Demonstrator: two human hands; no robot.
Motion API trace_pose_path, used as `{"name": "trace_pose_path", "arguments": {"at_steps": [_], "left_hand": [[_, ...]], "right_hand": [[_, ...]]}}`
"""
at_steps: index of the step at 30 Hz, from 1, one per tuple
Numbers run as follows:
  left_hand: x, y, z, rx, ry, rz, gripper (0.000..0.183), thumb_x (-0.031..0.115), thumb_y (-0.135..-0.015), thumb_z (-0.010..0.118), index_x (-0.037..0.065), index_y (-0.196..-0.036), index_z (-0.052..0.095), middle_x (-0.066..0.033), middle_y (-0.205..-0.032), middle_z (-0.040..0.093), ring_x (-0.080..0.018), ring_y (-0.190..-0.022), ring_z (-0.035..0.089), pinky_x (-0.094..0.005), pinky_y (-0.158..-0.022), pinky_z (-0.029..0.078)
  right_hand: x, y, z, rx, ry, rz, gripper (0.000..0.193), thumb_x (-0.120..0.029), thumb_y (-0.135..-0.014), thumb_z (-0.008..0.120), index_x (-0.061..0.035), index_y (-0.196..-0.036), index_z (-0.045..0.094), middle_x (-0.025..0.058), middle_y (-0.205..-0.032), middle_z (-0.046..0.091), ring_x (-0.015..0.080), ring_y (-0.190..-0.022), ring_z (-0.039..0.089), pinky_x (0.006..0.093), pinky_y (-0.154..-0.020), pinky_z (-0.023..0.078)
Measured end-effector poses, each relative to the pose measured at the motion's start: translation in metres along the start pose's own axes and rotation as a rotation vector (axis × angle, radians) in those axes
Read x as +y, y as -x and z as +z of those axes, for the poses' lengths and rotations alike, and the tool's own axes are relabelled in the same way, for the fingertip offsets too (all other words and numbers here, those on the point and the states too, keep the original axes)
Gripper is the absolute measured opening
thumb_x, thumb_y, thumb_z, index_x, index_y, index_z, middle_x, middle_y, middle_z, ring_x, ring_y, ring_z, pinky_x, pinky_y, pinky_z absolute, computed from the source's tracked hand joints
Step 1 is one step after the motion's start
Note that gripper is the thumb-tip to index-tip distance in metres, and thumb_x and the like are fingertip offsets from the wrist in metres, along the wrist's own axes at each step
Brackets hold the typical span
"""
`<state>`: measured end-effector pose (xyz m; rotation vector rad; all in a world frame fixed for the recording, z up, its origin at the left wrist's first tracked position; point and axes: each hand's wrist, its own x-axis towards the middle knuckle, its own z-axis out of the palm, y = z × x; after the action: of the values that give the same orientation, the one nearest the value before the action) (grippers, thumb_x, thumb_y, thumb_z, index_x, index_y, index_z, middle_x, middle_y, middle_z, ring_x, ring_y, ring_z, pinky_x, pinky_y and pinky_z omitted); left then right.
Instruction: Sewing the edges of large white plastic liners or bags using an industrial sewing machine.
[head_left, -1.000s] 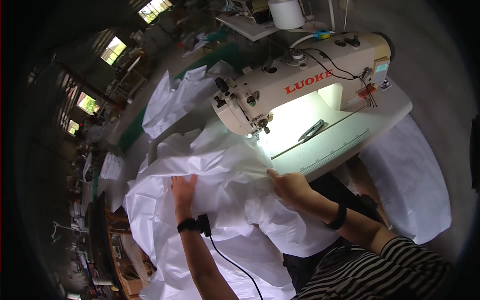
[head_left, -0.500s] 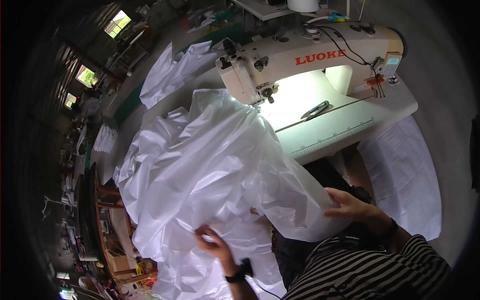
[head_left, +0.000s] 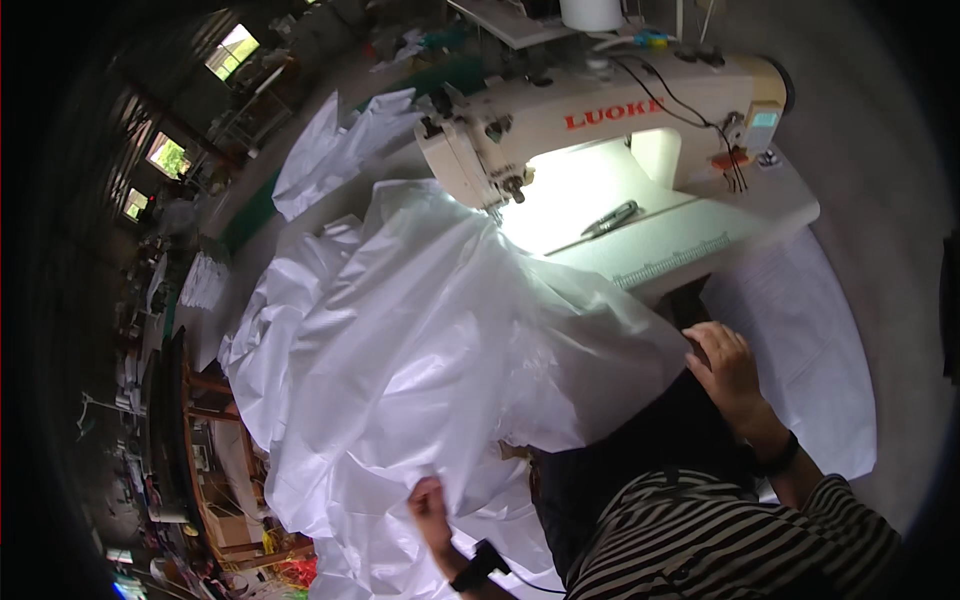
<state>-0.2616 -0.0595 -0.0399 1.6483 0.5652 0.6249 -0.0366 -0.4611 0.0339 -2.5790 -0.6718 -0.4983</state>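
One wide white sheet (head_left: 400, 330) ran up to the sewing machine (head_left: 590, 115), its upper part lying at the lit needle area (head_left: 495, 216) while the bulk sagged in loose folds toward the wearer's lap. I judged the work to be under way rather than finished: the cloth lay up at the needle and much of it hung slack on the near side, but no stitched seam could be made out, so how much was done I could not say. The left hand (head_left: 432, 512) hovered, blurred, over the lower folds, its fingers (head_left: 427, 492) half curled — whether they had hold of anything, I couldn't tell. The right hand (head_left: 728, 372) was at the sheet's right edge, fingers bent, and a real pinch was equally hard to confirm. Small dark snips (head_left: 611, 218) lay on the surface (head_left: 775, 190) beneath the machine's arm, apart from the sheet. More white material (head_left: 800, 350) hung to the right, another crumpled piece (head_left: 345, 150) lay beyond the machine's left end, and a stack of white pieces (head_left: 205, 280) stood farther left. The likeliest hindrance, to my eye, was the slack itself — heavy, creased, and bunched across the lap.
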Motion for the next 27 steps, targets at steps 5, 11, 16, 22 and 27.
{"name": "trace_pose_path", "arguments": {"at_steps": [5,11,16,22,27], "left_hand": [[0.075,0.013,-0.019,0.012,-0.072,-0.089,0.023,0.020,-0.093,0.068,0.004,-0.080,0.058,0.0057,-0.075,0.053,-0.0052,-0.071,0.044,-0.0220,-0.067,0.035],[0.114,0.033,0.001,0.002,0.045,-0.045,0.017,0.014,-0.090,0.072,0.001,-0.085,0.062,0.0047,-0.073,0.057,-0.0043,-0.067,0.045,-0.0193,-0.062,0.033],[0.129,0.054,0.026,-0.097,0.065,-0.045,0.018,0.012,-0.086,0.075,0.000,-0.093,0.063,-0.0018,-0.085,0.067,-0.0075,-0.078,0.058,-0.0221,-0.076,0.044],[0.150,0.084,0.085,-0.463,-0.072,-0.151,0.026,0.000,-0.093,0.062,-0.003,-0.119,0.062,-0.0080,-0.101,0.069,-0.0140,-0.090,0.064,-0.0256,-0.080,0.051],[0.150,0.092,0.108,-0.444,-0.061,-0.122,0.023,0.004,-0.094,0.062,-0.005,-0.116,0.063,-0.0081,-0.096,0.069,-0.0119,-0.082,0.064,-0.0244,-0.072,0.051]], "right_hand": [[-0.066,-0.003,0.038,-0.534,-0.787,-0.145,0.036,-0.020,-0.092,0.064,-0.0010,-0.122,0.056,0.0139,-0.099,0.067,0.0246,-0.073,0.064,0.0341,-0.069,0.052],[-0.135,-0.008,0.117,-1.074,-1.323,0.297,0.032,-0.027,-0.098,0.061,0.0013,-0.112,0.062,0.0071,-0.099,0.068,0.0130,-0.077,0.062,0.0279,-0.071,0.051],[-0.109,0.012,0.035,-1.021,-1.472,-0.197,0.023,-0.027,-0.099,0.058,-0.0039,-0.098,0.062,0.0047,-0.090,0.069,0.0149,-0.074,0.064,0.0276,-0.069,0.051],[-0.099,0.026,-0.032,-0.564,-0.716,-0.704,0.018,-0.025,-0.093,0.062,-0.0066,-0.091,0.059,0.0052,-0.077,0.063,0.0192,-0.053,0.061,0.0289,-0.047,0.048],[-0.120,0.038,-0.027,-0.374,-0.688,-0.833,0.016,-0.022,-0.091,0.060,-0.0060,-0.091,0.057,0.0051,-0.072,0.056,0.0174,-0.049,0.058,0.0289,-0.041,0.044]]}}
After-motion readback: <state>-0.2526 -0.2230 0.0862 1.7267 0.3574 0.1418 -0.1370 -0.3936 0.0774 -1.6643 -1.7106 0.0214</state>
